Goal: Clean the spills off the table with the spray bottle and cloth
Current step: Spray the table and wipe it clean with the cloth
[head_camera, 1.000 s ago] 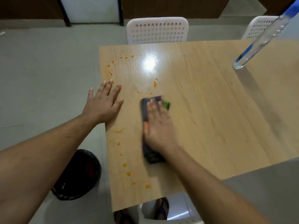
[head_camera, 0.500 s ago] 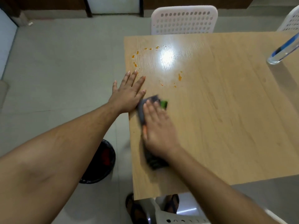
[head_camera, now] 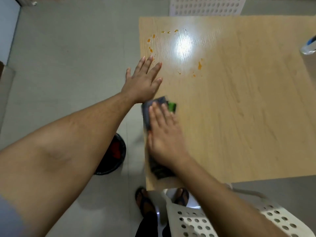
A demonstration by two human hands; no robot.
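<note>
A dark grey cloth [head_camera: 147, 112] with a green tag lies along the left edge of the wooden table [head_camera: 239, 117]. My right hand [head_camera: 164, 135] presses flat on the cloth, fingers pointing away from me. My left hand [head_camera: 143, 81] rests flat and spread on the table's left edge, just beyond the cloth. Orange spill drops [head_camera: 199, 65] dot the far left part of the table, around a bright glare. Only the base of the clear spray bottle [head_camera: 309, 47] shows at the right border.
A black bin [head_camera: 113, 154] stands on the floor left of the table. One white perforated chair [head_camera: 205, 6] is at the far side, another [head_camera: 222, 219] under my right arm. My sandalled feet [head_camera: 145, 200] are at the table's near edge.
My right hand has slid the cloth left to the table's edge, and the orange drops along the near left side are gone. The view has shifted down and left.
</note>
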